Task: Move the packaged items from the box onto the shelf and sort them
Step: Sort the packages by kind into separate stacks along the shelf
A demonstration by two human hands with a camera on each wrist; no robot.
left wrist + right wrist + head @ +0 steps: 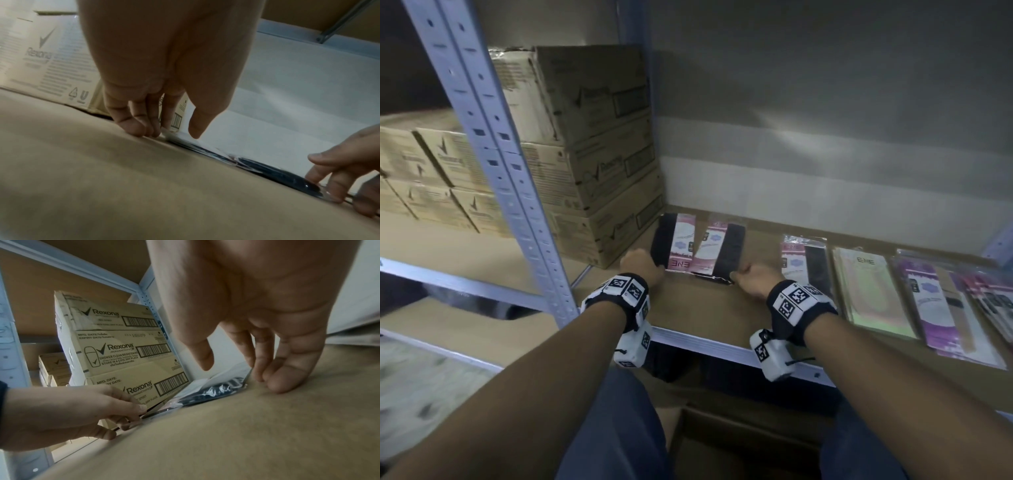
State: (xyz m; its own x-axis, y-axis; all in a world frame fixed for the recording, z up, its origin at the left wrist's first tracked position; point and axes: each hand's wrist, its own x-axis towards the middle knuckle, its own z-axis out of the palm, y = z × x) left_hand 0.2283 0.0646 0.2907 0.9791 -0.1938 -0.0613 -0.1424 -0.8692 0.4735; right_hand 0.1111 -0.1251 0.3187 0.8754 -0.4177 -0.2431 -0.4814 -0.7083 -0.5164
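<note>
Two flat black-and-pink packets lie side by side on the brown shelf board [705, 308], overlapping slightly in the middle. My left hand [642, 262] pinches the near left corner of the left packet [674, 245], with the thumb [139, 407] on top and the fingers under the edge. My right hand [751, 275] touches the near right corner of the right packet [719, 251] with its fingertips [259, 374]. Its thumb is held clear above that packet. An open cardboard box [739, 442] sits in shadow below the shelf, between my knees.
Stacked Rexona cartons [592, 154] stand against the left packet's far side. To the right lie another pink-black packet [804, 263], a pale green one [869, 291], a purple one [935, 305] and more beyond. A perforated metal upright [493, 154] rises at left.
</note>
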